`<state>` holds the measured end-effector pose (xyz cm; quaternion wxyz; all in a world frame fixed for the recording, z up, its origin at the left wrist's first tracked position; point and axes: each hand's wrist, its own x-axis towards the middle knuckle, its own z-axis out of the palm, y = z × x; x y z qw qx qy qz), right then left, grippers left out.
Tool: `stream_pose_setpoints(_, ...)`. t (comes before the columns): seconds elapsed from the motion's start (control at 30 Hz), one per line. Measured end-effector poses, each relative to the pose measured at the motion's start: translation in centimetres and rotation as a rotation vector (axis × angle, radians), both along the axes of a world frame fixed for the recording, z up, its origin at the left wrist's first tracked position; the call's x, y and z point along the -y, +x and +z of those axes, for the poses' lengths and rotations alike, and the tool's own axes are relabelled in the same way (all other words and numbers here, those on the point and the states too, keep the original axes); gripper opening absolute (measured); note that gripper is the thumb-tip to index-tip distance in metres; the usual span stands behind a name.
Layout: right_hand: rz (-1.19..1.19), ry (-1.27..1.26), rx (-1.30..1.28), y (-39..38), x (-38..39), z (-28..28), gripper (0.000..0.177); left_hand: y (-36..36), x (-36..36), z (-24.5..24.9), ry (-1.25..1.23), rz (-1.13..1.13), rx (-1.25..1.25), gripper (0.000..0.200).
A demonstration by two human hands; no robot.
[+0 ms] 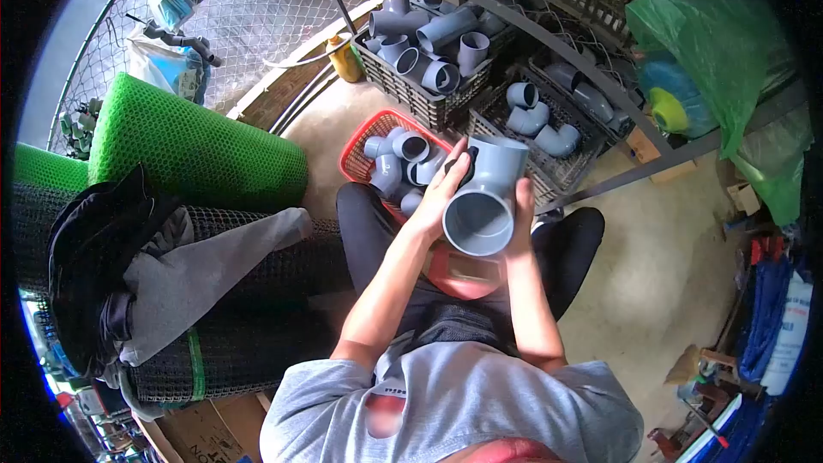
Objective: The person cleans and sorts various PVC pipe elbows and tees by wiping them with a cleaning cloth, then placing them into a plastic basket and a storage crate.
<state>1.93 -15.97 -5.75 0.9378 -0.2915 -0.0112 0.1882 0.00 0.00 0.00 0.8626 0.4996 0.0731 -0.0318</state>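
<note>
Observed from the head view: both hands are closed on one large grey tee fitting [480,210], held above the lap and in front of the chest.

1. The left hand [439,195] clasps the fitting's left flank, fingers spread up along the wall. The right hand [524,216] cups the opposite flank, and most of its fingers are hidden behind the body. I judge the load to be shared and neither hand nearer than the other.
2. The fitting's long axis runs from the round open mouth, which faces up towards the camera, away and down towards the red basket [350,159]. A side branch points off to the right.
3. The basket lies just beyond the knees, touching or nearly touching the left leg, ahead and slightly left of the fitting. It holds smaller grey elbows.
4. Beyond it stand a black crate [403,94] of fittings and a second crate [549,173] to the right, both under a slanting metal frame bar [600,90].

Open room: bare floor [651,257] lies to the right. On the left, a green mesh roll [197,150] and dark rolls with clothing close that side in.
</note>
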Motion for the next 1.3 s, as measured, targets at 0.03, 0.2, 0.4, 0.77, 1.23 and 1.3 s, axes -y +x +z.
stream_pose_setpoints(0.03, -0.059, -0.238, 0.063, 0.0, 0.6, 1.5, 0.077, -0.5, 0.3, 0.0, -0.078, -0.027, -0.050, 0.076)
stream_pose_setpoints(0.2, 0.144, -0.417, 0.132, -0.8, 2.0, 6.4, 0.061, -3.0, 1.5, 2.5, 0.381, 0.119, 0.129, 0.070)
stream_pose_setpoints(0.4, 0.177, -0.351, 0.081, -4.2, 1.1, 5.9, 0.083, -1.1, 0.2, 0.2, 0.175, 0.192, 0.241, 0.057)
stream_pose_setpoints(0.77, 0.043, -0.530, 0.006, -3.3, 1.9, 0.7, 0.068, -6.8, 1.7, 3.6, 0.810, 0.077, 0.508, 0.057)
stream_pose_setpoints(1.23, 0.044, 0.267, -0.147, -2.5, 0.0, 0.7, 0.088, -5.5, 3.1, -0.3, 0.393, 0.210, 0.358, 0.053)
stream_pose_setpoints(1.3, 0.107, 0.330, -0.122, -1.9, 0.4, 1.2, 0.086, -6.5, 4.3, 0.0, 0.437, 0.277, 0.443, 0.055)
